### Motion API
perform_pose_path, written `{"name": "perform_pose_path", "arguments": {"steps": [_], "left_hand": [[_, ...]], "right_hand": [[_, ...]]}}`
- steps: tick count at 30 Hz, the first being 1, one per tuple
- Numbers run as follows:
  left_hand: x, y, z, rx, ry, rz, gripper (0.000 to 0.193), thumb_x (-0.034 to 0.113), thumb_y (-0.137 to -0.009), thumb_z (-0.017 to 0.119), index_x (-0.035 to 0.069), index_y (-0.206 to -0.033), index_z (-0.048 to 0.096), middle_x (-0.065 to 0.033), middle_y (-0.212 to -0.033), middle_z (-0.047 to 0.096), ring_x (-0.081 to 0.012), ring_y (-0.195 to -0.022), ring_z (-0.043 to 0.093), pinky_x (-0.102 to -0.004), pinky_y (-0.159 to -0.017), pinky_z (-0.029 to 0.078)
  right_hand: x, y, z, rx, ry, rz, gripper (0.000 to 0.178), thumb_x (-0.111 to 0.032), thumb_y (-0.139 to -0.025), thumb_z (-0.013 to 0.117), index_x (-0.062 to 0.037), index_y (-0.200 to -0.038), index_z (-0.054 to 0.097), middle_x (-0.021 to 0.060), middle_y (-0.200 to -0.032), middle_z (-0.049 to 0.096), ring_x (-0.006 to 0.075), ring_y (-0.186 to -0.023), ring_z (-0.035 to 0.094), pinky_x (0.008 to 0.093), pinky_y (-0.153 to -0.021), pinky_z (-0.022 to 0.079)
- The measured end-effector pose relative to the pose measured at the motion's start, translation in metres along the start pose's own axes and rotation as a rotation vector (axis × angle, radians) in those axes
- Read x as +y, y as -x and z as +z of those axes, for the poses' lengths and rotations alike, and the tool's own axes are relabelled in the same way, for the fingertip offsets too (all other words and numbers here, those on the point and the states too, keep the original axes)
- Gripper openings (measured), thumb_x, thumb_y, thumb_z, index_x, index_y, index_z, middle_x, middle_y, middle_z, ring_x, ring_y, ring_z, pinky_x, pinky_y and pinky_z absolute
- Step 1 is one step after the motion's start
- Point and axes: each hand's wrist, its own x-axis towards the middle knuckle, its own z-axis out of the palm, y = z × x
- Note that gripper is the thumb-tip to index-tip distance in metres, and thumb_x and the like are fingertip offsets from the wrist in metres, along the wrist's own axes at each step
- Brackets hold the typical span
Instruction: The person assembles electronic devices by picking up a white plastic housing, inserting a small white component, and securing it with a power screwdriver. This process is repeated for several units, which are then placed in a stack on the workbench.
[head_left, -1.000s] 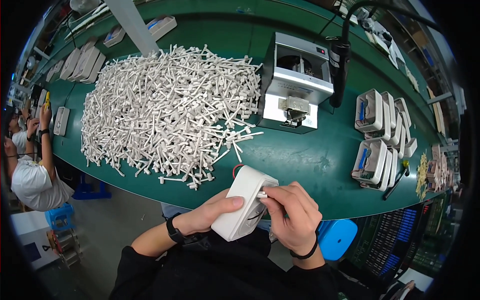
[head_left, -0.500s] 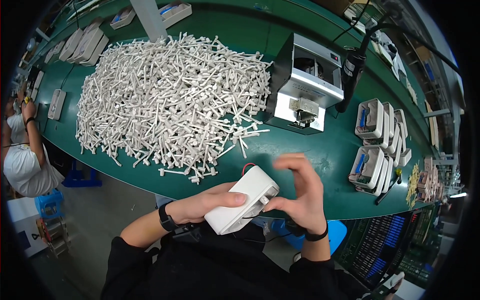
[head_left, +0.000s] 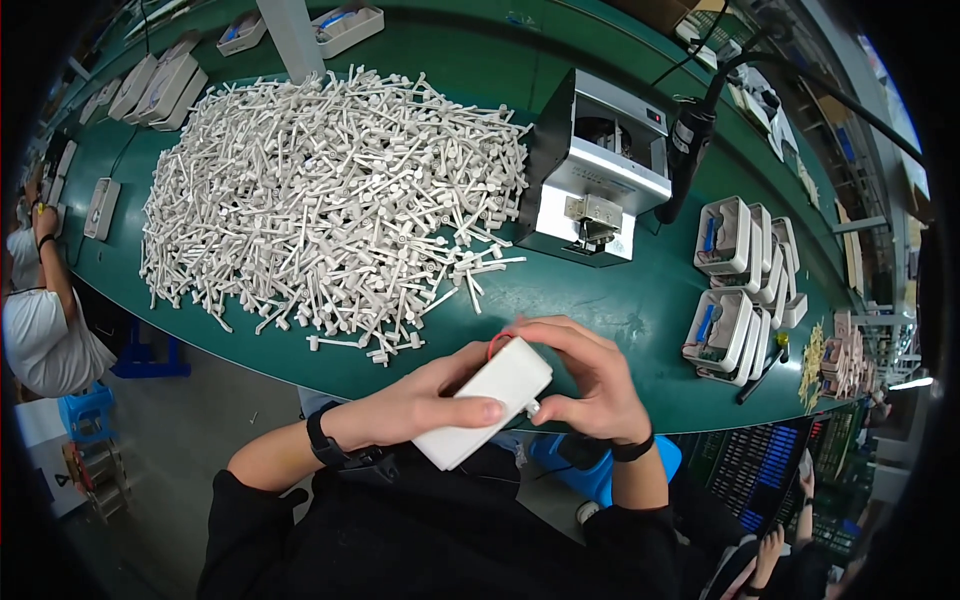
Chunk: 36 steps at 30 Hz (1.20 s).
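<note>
My left hand (head_left: 425, 402) is wrapped round a white plastic housing (head_left: 490, 392), its thumb flat on the smooth upper face. A red wire (head_left: 497, 343) loops out at the far end. On the right side a small white knob-like part (head_left: 533, 408) sticks out, and the thumb of my right hand (head_left: 592, 385) presses against it. The fingers of that hand curl over the far end of the housing, close to the red wire. The inside of the housing is turned from view.
A large heap of white stick-like plastic parts (head_left: 330, 200) covers the green table (head_left: 600, 300). Behind stands a metal bench machine (head_left: 605, 160). White trays (head_left: 722, 330) with blue-wired parts stand right, near a black-handled tool (head_left: 762, 380). Another person (head_left: 55, 300) works at far left.
The housing has been turned so that its open side faces away. My right hand has closed in from the right, its fingers now at the far end and its thumb on the small part.
</note>
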Motion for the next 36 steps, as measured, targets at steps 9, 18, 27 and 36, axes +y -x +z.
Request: {"name": "perform_pose_path", "arguments": {"steps": [9, 18, 27, 36], "left_hand": [[-0.002, -0.024, 0.035, 0.327, -1.489, 0.508, 0.102, 0.043, -0.075, 0.087, -0.005, -0.153, 0.041, -0.0149, -0.14, 0.055, -0.0294, -0.113, 0.056, -0.038, -0.09, 0.044], [-0.014, -0.029, 0.027, 0.433, -1.592, 0.525, 0.097, 0.036, -0.072, 0.089, -0.005, -0.149, 0.047, -0.0131, -0.144, 0.054, -0.0273, -0.109, 0.055, -0.0368, -0.089, 0.043], [-0.01, -0.027, 0.035, 0.429, -1.613, 0.447, 0.103, 0.035, -0.068, 0.092, -0.003, -0.152, 0.044, -0.0133, -0.144, 0.052, -0.03, -0.114, 0.054, -0.0388, -0.091, 0.042], [-0.016, -0.025, 0.031, 0.519, -1.536, 0.423, 0.107, 0.031, -0.065, 0.094, -0.004, -0.152, 0.043, -0.0158, -0.142, 0.051, -0.0299, -0.116, 0.054, -0.0399, -0.092, 0.041]], "right_hand": [[0.02, -0.08, -0.149, 0.946, 0.602, -0.012, 0.079, -0.035, -0.097, 0.078, -0.0015, -0.158, 0.042, 0.0179, -0.136, 0.063, 0.0281, -0.124, 0.063, 0.0406, -0.108, 0.047], [0.024, -0.067, -0.136, 1.017, 0.361, 0.148, 0.042, -0.019, -0.094, 0.078, -0.0007, -0.127, 0.061, 0.0063, -0.091, 0.068, 0.0159, -0.079, 0.064, 0.0301, -0.073, 0.052], [-0.073, -0.065, -0.053, 0.654, -0.318, -0.612, 0.015, -0.011, -0.095, 0.065, -0.0002, -0.097, 0.054, 0.0112, -0.073, 0.057, 0.0184, -0.061, 0.056, 0.0315, -0.056, 0.049], [-0.044, -0.098, -0.042, 0.867, -0.027, -0.394, 0.025, -0.024, -0.097, 0.06, -0.0016, -0.105, 0.052, 0.0081, -0.066, 0.049, 0.0173, -0.052, 0.046, 0.0346, -0.049, 0.041]]}}
